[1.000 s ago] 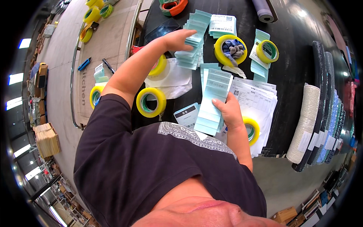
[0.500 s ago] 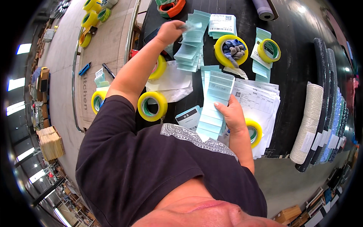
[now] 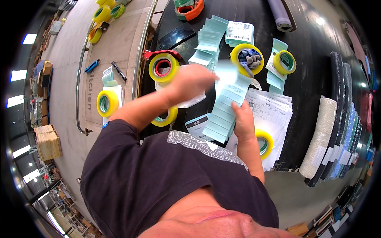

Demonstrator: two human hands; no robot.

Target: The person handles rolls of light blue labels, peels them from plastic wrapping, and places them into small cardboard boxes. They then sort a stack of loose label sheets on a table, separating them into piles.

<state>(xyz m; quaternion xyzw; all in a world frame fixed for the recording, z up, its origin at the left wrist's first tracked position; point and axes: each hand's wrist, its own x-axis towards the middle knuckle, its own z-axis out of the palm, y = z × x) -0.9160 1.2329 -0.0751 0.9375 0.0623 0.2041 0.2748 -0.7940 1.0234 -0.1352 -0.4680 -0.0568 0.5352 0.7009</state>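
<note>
My right hand (image 3: 244, 121) grips the edge of a long fan-folded strip of pale blue labels (image 3: 222, 113), thumb on top. Over the strip's far end, my left hand (image 3: 194, 81) is blurred by motion, its fingers pinched on a smeared pale blue label (image 3: 227, 73). A second label strip (image 3: 210, 37) lies beyond the left hand, beside a stack of white printed labels (image 3: 239, 31). Printed sheets (image 3: 274, 109) lie to the right of my right hand, with a yellow tape roll (image 3: 270, 144) on them.
Around these lie a tape roll with gloves in it (image 3: 248, 59), a tape roll on labels (image 3: 284, 62), a red tape dispenser (image 3: 162, 53) and a dark phone (image 3: 176, 36). Wrapped rolls (image 3: 319, 137) line the right side. A cart (image 3: 115, 51) with a pen and a blue cutter stands left.
My left hand has come from the far label strip toward me and right, over the strip in my right hand. My right hand keeps its grip. The view has shifted slightly.
</note>
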